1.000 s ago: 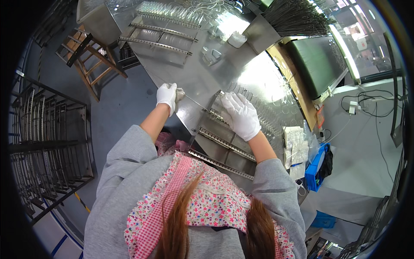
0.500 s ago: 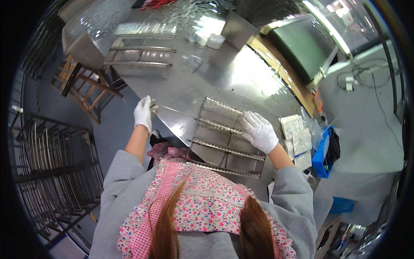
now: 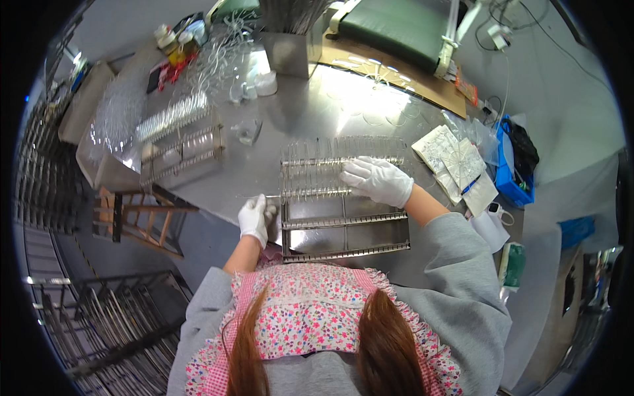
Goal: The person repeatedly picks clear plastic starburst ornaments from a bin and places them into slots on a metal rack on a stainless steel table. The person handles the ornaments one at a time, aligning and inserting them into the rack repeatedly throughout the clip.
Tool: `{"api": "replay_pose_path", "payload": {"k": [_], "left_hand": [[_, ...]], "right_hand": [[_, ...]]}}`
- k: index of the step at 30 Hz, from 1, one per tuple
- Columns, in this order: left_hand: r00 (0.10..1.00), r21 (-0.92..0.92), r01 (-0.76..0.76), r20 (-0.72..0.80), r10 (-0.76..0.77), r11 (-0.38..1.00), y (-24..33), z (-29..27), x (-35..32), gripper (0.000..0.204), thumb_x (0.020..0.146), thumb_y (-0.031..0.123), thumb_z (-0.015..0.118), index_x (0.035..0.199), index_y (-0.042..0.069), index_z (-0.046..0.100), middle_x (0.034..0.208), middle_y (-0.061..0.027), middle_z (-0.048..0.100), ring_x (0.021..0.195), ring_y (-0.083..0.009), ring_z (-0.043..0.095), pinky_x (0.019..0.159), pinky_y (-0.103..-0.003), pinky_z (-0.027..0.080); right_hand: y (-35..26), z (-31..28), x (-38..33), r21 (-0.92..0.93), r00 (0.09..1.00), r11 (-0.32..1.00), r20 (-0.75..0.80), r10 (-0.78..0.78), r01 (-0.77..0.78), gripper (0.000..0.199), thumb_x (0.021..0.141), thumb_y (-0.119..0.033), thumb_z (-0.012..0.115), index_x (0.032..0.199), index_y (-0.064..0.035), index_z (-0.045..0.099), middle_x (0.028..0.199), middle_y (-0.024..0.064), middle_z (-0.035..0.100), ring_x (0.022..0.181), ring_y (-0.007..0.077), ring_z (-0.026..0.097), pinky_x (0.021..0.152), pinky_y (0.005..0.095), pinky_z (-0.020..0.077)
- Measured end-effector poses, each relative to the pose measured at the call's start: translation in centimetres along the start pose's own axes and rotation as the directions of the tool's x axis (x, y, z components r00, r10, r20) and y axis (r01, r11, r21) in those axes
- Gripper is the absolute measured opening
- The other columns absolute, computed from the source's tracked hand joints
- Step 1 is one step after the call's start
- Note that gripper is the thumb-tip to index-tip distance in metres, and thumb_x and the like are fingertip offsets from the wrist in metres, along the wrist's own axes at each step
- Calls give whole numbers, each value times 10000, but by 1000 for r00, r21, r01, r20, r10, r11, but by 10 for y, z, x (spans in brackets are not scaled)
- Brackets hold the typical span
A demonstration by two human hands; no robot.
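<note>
Left hand (image 3: pixel 255 216) grip pinches thin rod (image 3: pixel 259 196); right hand (image 3: pixel 378 179) on rack (image 3: pixel 343 224).

A metal rack (image 3: pixel 343 198) with rows of thin pins stands on the shiny steel surface (image 3: pixel 317 112) in front of the person. The gloved right hand (image 3: pixel 378 179) lies flat on the rack's middle rows. The gloved left hand (image 3: pixel 254 218) sits at the rack's left edge, pinching a thin rod (image 3: pixel 259 196). A second rack (image 3: pixel 179 142) stands further left, a wooden stool (image 3: pixel 142 221) below it. Papers (image 3: pixel 456 162) lie to the right.
</note>
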State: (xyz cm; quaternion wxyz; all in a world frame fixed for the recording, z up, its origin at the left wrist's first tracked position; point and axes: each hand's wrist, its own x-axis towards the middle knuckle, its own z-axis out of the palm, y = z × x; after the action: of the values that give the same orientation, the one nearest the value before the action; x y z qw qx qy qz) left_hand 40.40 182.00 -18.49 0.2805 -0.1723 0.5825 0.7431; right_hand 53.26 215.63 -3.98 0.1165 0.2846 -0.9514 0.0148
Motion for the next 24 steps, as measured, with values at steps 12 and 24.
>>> {"api": "replay_pose_path", "payload": {"k": [12, 24], "left_hand": [[984, 261, -175, 18, 176, 949, 8, -41, 29, 512, 1055, 208, 555, 1528, 85, 404, 1441, -86, 554, 1087, -228, 672, 849, -318, 549], [982, 59, -186, 50, 183, 981, 30, -9, 9, 652, 951, 43, 660, 1528, 0, 359, 1396, -157, 574, 1223, -234, 602, 1059, -353, 473]], "right_hand": [[39, 17, -59, -128, 935, 967, -310, 172, -220, 447, 837, -417, 735, 1129, -88, 654, 1137, 70, 687, 1053, 231, 676, 942, 349, 532], [38, 27, -81, -87, 860, 952, -460, 222, -293, 441, 830, -401, 740, 1125, -81, 675, 1125, 76, 695, 1061, 245, 679, 933, 360, 543]]}}
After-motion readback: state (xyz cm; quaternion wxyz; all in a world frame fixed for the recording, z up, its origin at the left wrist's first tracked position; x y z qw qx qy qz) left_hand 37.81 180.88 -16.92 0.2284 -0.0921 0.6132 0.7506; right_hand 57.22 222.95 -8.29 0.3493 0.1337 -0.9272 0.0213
